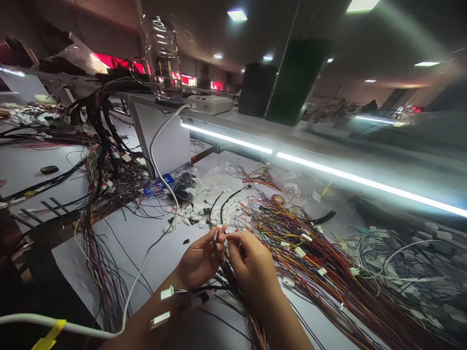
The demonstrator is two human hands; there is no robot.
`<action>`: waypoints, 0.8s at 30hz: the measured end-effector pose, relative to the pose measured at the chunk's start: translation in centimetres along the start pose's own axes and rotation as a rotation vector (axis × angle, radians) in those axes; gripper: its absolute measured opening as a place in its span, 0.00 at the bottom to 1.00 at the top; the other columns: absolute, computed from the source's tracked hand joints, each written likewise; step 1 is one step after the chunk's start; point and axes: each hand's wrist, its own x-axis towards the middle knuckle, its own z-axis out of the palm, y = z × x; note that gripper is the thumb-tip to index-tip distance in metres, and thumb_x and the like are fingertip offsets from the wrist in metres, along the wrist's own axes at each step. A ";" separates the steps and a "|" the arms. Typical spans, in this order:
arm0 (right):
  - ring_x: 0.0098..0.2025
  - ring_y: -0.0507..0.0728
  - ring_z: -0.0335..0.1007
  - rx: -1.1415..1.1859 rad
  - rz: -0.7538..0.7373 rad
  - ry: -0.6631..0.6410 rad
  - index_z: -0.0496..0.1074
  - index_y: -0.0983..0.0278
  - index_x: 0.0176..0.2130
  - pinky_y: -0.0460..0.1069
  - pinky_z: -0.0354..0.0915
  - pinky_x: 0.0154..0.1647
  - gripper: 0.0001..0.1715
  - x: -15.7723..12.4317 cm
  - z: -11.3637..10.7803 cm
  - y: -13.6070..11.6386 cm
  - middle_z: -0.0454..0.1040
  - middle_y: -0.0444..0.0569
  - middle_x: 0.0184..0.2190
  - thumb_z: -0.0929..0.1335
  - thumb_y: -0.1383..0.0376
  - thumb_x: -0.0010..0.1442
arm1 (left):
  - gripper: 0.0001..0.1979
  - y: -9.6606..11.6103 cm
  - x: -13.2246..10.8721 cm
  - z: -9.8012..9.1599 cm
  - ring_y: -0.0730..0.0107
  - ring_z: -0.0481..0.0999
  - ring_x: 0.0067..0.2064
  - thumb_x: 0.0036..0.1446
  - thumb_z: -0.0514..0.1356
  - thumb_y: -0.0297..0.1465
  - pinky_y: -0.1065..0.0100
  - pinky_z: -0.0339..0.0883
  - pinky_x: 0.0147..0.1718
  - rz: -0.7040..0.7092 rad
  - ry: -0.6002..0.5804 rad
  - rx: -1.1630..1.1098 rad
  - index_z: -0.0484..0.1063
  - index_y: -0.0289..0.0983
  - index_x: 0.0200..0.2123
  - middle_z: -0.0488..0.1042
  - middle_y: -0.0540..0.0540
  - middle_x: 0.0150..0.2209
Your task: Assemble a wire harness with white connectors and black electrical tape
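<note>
The head camera looks forward and down over the nearby hands (253,260) and table (164,257).

"What's being held?"
"The left hand (199,261) and right hand (253,262) pinch thin wires (227,273), fingertips close together."
"And around them?"
"A heap of coloured wires (302,228) to the right, white plugs (202,224) just ahead, a glass jug (162,61) on the shelf (248,122)."

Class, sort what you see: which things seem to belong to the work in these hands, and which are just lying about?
Likely part of the work:
- dark wires between left hand and right hand
- probably small white connectors
- probably coloured wires

Apparently just lying about:
- blue-labelled bottle
- clear jug
- white box
</note>
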 end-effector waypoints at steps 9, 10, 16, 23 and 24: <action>0.30 0.52 0.73 0.019 0.129 -0.034 0.75 0.60 0.35 0.45 0.64 0.32 0.07 0.2 0.5 0.6 0.78 0.44 0.29 0.66 0.64 0.61 | 0.12 -0.4 0.2 -0.6 0.78 0.73 0.26 0.63 0.56 0.29 0.76 0.69 0.29 0.031 -0.041 0.053 0.70 0.29 0.47 0.74 0.48 0.29; 0.30 0.52 0.73 0.005 0.133 -0.033 0.75 0.60 0.35 0.45 0.63 0.32 0.07 0.2 0.5 0.7 0.78 0.44 0.29 0.66 0.64 0.62 | 0.12 -0.4 0.1 -0.5 0.78 0.73 0.26 0.63 0.56 0.29 0.76 0.69 0.29 0.033 -0.042 0.060 0.70 0.29 0.47 0.74 0.48 0.29; 0.31 0.53 0.72 -0.091 0.111 -0.077 0.73 0.60 0.35 0.46 0.61 0.31 0.08 0.2 0.2 0.8 0.77 0.44 0.30 0.64 0.63 0.63 | 0.10 -0.5 0.1 -0.3 0.79 0.73 0.25 0.63 0.56 0.29 0.76 0.69 0.29 0.038 -0.043 0.071 0.70 0.29 0.46 0.74 0.48 0.28; 0.34 0.53 0.69 -0.090 -0.050 -0.078 0.73 0.61 0.35 0.45 0.61 0.34 0.07 0.4 -0.6 1.1 0.72 0.45 0.32 0.66 0.70 0.61 | 0.11 -0.6 0.1 -0.2 0.78 0.71 0.24 0.64 0.54 0.29 0.75 0.68 0.26 0.057 -0.069 0.092 0.70 0.28 0.45 0.73 0.48 0.27; 0.33 0.53 0.69 -0.093 -0.052 -0.069 0.73 0.62 0.34 0.45 0.61 0.34 0.07 0.4 -0.6 1.0 0.72 0.46 0.32 0.65 0.70 0.61 | 0.11 -0.6 0.1 -0.2 0.78 0.71 0.25 0.64 0.54 0.29 0.75 0.68 0.27 0.059 -0.067 0.100 0.70 0.28 0.45 0.73 0.48 0.27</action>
